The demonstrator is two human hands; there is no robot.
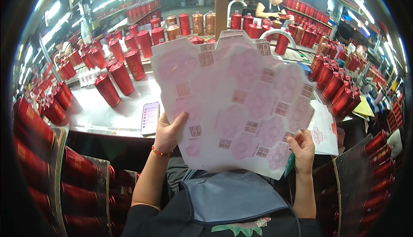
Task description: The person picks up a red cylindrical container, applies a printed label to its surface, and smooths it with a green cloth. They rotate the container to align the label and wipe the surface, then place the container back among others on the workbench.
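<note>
In front of me I hold up a large whitish printed sheet (206,108) that looks like decal paper, with pink ornamental shapes and small brown square stamps. Its top edge is cut in an uneven outline. My left hand (169,129) grips its left side, thumb on the face and fingers hidden behind. My right hand (303,146) pinches the lower right edge between thumb and fingers. A phone (150,118) with a lit screen lies on the bench beside my left hand. Right of the sheet, more printed paper (325,127) lies near the bench edge.
Glossy red bottles (107,90) stand on the white bench (90,112), with more in a row (337,84) at right. Racks of red bottles (79,164) flank me on both sides. A post (222,5) rises behind the sheet. Another person (272,9) works at the far right.
</note>
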